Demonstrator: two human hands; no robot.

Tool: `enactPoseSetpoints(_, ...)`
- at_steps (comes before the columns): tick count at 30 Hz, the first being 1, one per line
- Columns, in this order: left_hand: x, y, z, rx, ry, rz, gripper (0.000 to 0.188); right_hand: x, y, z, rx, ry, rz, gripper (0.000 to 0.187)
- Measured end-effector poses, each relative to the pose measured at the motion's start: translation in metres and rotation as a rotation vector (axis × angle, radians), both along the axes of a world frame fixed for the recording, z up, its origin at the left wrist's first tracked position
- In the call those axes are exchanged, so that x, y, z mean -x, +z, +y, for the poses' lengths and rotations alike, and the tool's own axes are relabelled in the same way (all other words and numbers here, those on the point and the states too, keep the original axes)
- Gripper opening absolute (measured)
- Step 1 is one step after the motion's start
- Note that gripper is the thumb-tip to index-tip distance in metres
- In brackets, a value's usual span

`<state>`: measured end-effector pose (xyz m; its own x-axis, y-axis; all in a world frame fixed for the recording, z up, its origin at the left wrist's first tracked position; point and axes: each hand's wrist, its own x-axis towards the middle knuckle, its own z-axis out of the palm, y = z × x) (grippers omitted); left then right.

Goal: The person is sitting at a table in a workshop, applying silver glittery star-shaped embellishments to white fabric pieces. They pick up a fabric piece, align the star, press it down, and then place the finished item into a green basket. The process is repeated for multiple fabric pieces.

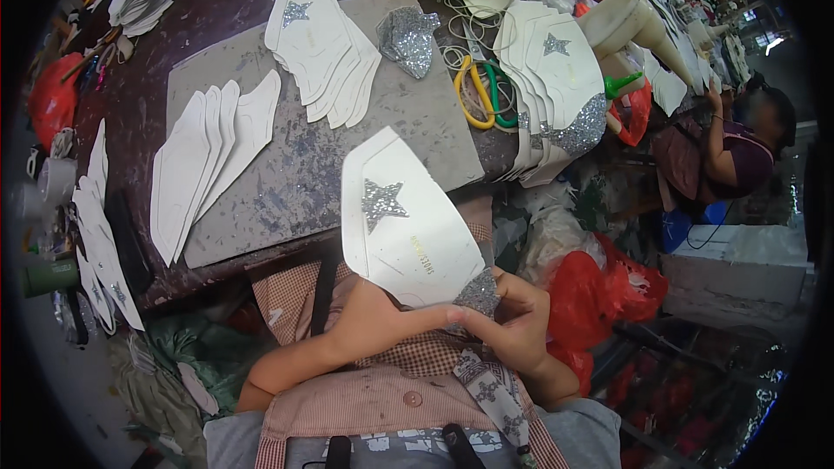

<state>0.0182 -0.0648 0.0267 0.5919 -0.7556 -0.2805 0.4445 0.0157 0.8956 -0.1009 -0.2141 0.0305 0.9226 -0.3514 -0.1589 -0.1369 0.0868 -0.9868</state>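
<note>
A white cut panel (408,217), apparently a shoe-upper piece, is held tilted up in front of me. It bears a silver glitter star, and a silver glitter patch (477,293) covers its lower right corner. My left hand (378,321) grips the lower edge, its thumb reaching across to the patch and its fingers hidden behind. My right hand (519,317) pinches the glitter corner between thumb and fingers. Beyond, a fanned stack of starred white panels (317,43) lies on a grey board (261,200) beside silver glitter pieces (408,39).
Plain white pieces (204,152) fan out at the board's left. To the right are yellow- and green-handled scissors (473,91) and a stack of panels with glitter corners (552,69). Red plastic bags (630,278) sit low right. Another person (738,143) works at far right.
</note>
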Motion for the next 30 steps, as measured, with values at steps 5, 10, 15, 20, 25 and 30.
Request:
enactPoseSetpoints(5, -0.005, 0.002, 0.003, -0.13, -0.062, -0.145, 0.051, -0.003, 0.008, 0.0, 0.414, 0.025, 0.0, 0.02)
enactPoseSetpoints(10, -0.006, -0.002, 0.005, -0.147, -0.074, -0.151, 0.05, -0.006, 0.007, -0.011, 0.416, 0.17, 0.058, 0.024)
enactPoseSetpoints(15, 0.001, -0.004, 0.007, -0.065, -0.005, -0.115, 0.049, -0.008, 0.01, -0.015, 0.225, 0.195, 0.124, 0.024)
enactPoseSetpoints(20, 0.0, -0.003, 0.01, -0.075, -0.034, -0.01, 0.048, -0.017, 0.009, -0.017, 0.091, 0.138, 0.001, 0.017)
enactPoseSetpoints(25, -0.002, -0.006, 0.012, -0.062, -0.071, -0.024, 0.049, -0.015, 0.005, -0.004, -0.191, -0.003, -0.031, 0.011)
enactPoseSetpoints(30, 0.0, -0.005, 0.0, 0.022, -0.08, 0.009, 0.051, -0.014, -0.002, -0.007, -0.364, -0.066, -0.089, 0.011)
